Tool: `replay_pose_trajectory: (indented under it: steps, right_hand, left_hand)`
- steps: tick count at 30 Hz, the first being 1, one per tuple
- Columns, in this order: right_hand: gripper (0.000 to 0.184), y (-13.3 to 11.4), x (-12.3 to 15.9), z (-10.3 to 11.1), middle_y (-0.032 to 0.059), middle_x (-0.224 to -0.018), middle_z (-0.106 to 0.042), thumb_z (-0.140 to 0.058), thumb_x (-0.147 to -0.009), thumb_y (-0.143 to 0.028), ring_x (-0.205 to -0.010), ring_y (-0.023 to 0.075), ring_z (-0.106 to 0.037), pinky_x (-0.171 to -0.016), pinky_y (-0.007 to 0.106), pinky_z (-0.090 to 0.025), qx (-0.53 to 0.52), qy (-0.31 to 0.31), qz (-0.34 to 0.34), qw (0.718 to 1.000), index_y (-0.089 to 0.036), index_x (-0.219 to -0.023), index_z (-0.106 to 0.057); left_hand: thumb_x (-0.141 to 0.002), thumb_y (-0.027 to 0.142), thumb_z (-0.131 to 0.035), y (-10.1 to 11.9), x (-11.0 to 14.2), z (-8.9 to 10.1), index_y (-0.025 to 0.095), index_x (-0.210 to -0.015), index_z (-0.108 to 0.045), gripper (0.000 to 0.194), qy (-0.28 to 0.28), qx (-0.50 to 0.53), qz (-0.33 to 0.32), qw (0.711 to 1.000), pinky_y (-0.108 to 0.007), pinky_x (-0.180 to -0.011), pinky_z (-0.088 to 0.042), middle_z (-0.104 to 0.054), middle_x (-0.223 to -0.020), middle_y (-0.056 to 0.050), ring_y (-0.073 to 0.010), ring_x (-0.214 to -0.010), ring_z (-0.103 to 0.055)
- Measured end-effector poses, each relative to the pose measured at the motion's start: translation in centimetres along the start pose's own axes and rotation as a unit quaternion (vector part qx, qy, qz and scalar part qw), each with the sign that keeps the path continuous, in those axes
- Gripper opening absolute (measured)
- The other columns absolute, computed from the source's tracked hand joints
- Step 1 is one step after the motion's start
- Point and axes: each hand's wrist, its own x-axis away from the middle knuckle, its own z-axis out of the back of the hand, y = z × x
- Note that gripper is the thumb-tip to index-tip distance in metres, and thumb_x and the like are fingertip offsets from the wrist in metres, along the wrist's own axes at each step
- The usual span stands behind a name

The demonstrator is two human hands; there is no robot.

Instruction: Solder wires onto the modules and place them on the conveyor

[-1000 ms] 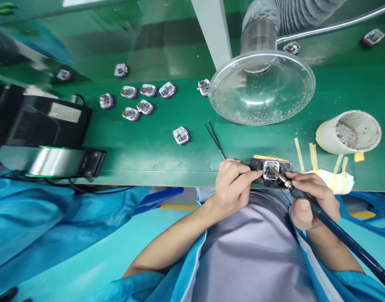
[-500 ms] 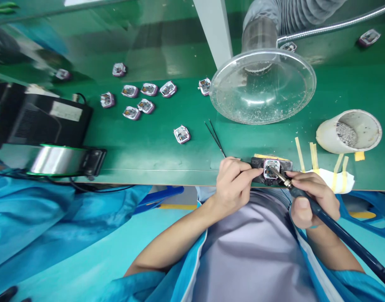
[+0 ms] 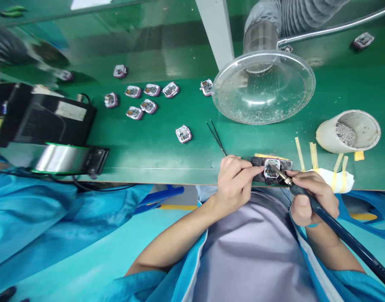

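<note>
My right hand (image 3: 316, 195) is closed round a soldering iron (image 3: 301, 195). The iron's tip rests in or just over a small open electronic unit (image 3: 272, 170) with a pale rim, seated in a dark block fixture (image 3: 258, 161) at the bench edge. My left hand (image 3: 234, 180) is closed, its index finger stretched to the unit's left edge. A pair of dark tweezers (image 3: 216, 138) runs out of that hand, its two points spread and facing away from me; the hand hides their rear end.
Over the bench hangs a clear fume hood (image 3: 264, 90). A white cup (image 3: 347, 132) with grey grains stands right of it, near yellow tape strips (image 3: 300, 154) and a white pad (image 3: 329, 180). Several similar units (image 3: 183, 134) lie leftward, beside a solder wire spool (image 3: 62, 158) and a black box (image 3: 55, 119).
The bench items at left appear slightly farther right as the view shifts. Both hands, the iron and the unit stay nearly where they were.
</note>
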Motion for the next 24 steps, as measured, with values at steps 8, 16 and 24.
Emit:
replay_pose_trajectory:
  steps: [8, 16, 24]
  right_hand:
    - [0.032, -0.1, -0.4, -0.2, 0.0062, -0.091, -0.078, -0.075, -0.100, -0.029, -0.088, 0.0365, -0.086, -0.067, 0.052, -0.076, -0.021, 0.007, 0.022, 1.000, -0.026, -0.132, -0.082]
    - [0.025, -0.3, -0.5, -0.5, 0.0062, -0.093, -0.078, -0.073, -0.108, -0.037, -0.090, 0.0337, -0.086, -0.068, 0.049, -0.074, -0.032, 0.039, 0.006, 0.999, -0.026, -0.128, -0.082]
    - [0.043, 0.2, -1.0, -0.3, 0.0095, -0.106, -0.082, -0.074, -0.114, -0.050, -0.087, 0.0294, -0.080, -0.071, 0.045, -0.070, 0.035, 0.041, 0.015, 0.998, -0.023, -0.147, -0.078]
  left_hand:
    - [-0.111, 0.005, -0.065, 0.0, -0.1, -0.3, 0.025, -0.126, -0.080, 0.029, 0.007, -0.009, -0.002, 1.000, -0.042, -0.093, -0.058, -0.079, -0.100, -0.004, -0.0211, -0.094, -0.071]
    - [-0.112, 0.007, -0.069, 0.2, -0.1, 0.0, 0.023, -0.125, -0.081, 0.024, -0.001, 0.019, 0.007, 1.000, -0.042, -0.094, -0.057, -0.081, -0.100, -0.004, -0.0204, -0.091, -0.072]
    - [-0.115, 0.012, -0.055, -4.2, -0.6, 2.9, 0.027, -0.141, -0.080, 0.039, -0.033, -0.096, 0.074, 0.992, -0.050, -0.109, -0.055, -0.081, -0.137, -0.013, -0.0292, -0.128, -0.073]
